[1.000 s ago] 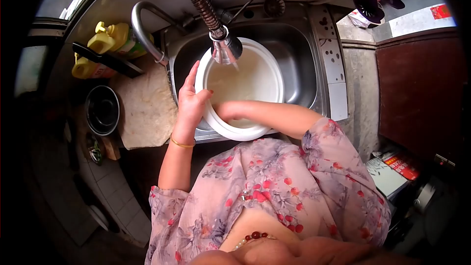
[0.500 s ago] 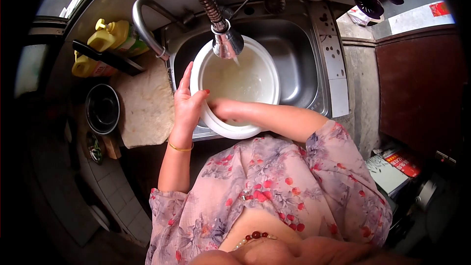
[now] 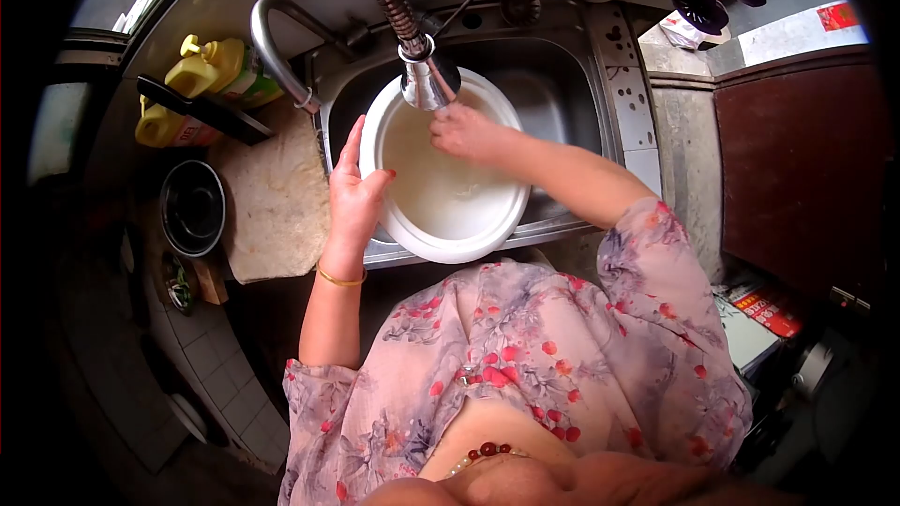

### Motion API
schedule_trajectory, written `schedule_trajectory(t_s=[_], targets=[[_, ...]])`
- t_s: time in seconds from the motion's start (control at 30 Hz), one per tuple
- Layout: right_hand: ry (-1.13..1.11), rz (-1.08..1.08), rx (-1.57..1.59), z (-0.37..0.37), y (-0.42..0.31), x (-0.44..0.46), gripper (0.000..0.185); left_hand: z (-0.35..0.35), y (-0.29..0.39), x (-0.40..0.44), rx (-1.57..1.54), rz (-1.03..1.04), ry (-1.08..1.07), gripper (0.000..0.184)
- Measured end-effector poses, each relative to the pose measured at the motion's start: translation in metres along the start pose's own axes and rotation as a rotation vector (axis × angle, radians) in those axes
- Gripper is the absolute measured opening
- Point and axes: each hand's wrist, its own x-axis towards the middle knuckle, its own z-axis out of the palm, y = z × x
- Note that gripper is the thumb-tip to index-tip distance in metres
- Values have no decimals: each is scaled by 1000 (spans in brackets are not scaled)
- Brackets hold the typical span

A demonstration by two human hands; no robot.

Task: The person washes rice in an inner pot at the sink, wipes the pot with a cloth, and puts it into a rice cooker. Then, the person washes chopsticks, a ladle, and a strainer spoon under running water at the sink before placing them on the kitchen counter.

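Observation:
A round white basin (image 3: 448,249) sits in the steel sink (image 3: 560,126), with cloudy whitish liquid inside. My left hand (image 3: 357,195) steadies its left side, fingers straight along the outer wall and thumb over the rim. Inside the basin's opening, my right hand (image 3: 472,135) is curled just below the chrome spray head (image 3: 430,84) of the tap. Its fingers are closed, and whatever they may hold is hidden.
A curved metal spout (image 3: 265,42) stands left of the spray head. Yellow bottles (image 3: 194,75), a dark knife-like blade (image 3: 202,111), a worn board (image 3: 272,192) and a black bowl (image 3: 193,208) are on the left. A sink strainer (image 3: 521,6) lies behind.
My right hand has risen from the basin's lower left side to just under the spray head. The left hand stays at the basin's rim.

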Motion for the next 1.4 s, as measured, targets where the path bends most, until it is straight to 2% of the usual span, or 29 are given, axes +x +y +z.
schedule_trajectory(t_s=[0.1, 0.2, 0.3, 0.37, 0.43, 0.5, 0.6, 0.67, 0.73, 0.77, 0.83, 0.9, 0.97, 1.03, 1.1, 1.17, 1.3, 1.33, 1.4], targets=[[240, -13, 124, -20, 37, 7, 13, 2, 0, -1, -22, -4, 3, 72], [115, -81, 61, -8, 43, -21, 15, 1, 2, -4, -24, -8, 11, 72], [-319, 141, -46, -28, -6, -48, 18, 3, 4, -6, -29, -13, 16, 72], [-525, 307, 262, -7, -41, -53, 22, 4, 3, -6, -19, -22, 17, 72], [-582, 434, 464, -10, -78, -46, 23, 4, 2, -7, -43, -24, 13, 72], [-729, 306, 704, 12, -99, -18, 22, 5, 1, -7, -65, -26, 8, 73], [-533, 414, 1304, 7, -118, 22, 23, 3, 0, -6, -65, -26, 8, 73], [-270, 492, 1439, -1, -118, 55, 25, 2, -3, -6, -29, -18, 19, 73], [-7, 492, 1137, 1, -97, 82, 27, 2, -2, -9, -20, 1, 23, 73], [38, 476, 917, 4, -81, 92, 29, 3, 0, -11, -15, 9, 24, 72], [-84, 365, 368, 16, -42, 94, 29, 3, 2, -14, 7, 8, 50, 71], [-473, 216, -70, 24, -19, 85, 32, -2, -3, -15, 20, 14, 59, 71], [193, 280, 42, 116, -32, 14, 28, -5, -4, -18, 21, 21, 72, 71], [-217, 318, 159, 90, -53, -5, 29, -7, -7, -19, 18, 22, 84, 71], [-345, 391, 228, 62, -89, -20, 29, -6, -4, -19, -16, 16, 74, 70], [-658, 87, 324, 42, -106, -2, 33, -5, -5, -20, -27, 12, 71, 70], [-521, 613, 1539, -3, -128, 39, 27, -6, -8, -20, -22, 20, 76, 67], [-427, 751, 1846, -17, -130, 47, 26, -6, -8, -21, -40, 20, 86, 66], [-53, 785, 2086, -58, -124, 48, 26, -6, -8, -21, -62, 13, 94, 62]])
